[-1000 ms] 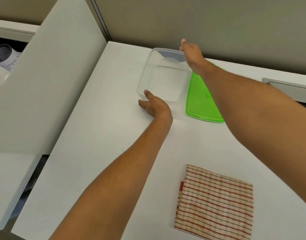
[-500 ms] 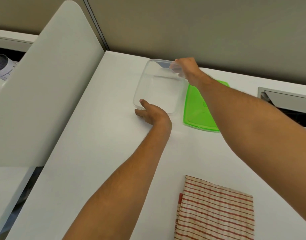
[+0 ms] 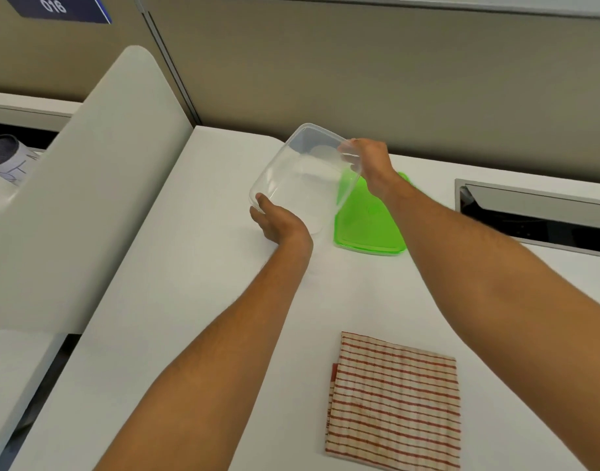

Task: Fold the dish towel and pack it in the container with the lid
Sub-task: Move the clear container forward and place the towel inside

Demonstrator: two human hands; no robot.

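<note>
A clear plastic container (image 3: 291, 185) is lifted and tilted above the far part of the white table (image 3: 176, 300). My right hand (image 3: 370, 161) grips its far right rim. At the near left corner my left hand (image 3: 274, 222) holds it, thumb on the rim. The green lid (image 3: 370, 226) lies flat on the table just to the right, partly behind the container. The dish towel (image 3: 393, 402), cream with red stripes, lies folded into a square near the front edge, apart from both hands.
A white divider panel (image 3: 87, 185) rises along the table's left side. A beige partition wall (image 3: 359, 73) backs the table. A recessed cable tray (image 3: 536, 212) sits at the far right. A grey cup-like object (image 3: 2, 151) stands beyond the divider.
The container has come off the table and tilted, its far right side raised by my right hand. My left hand went from touching the near corner to holding it.
</note>
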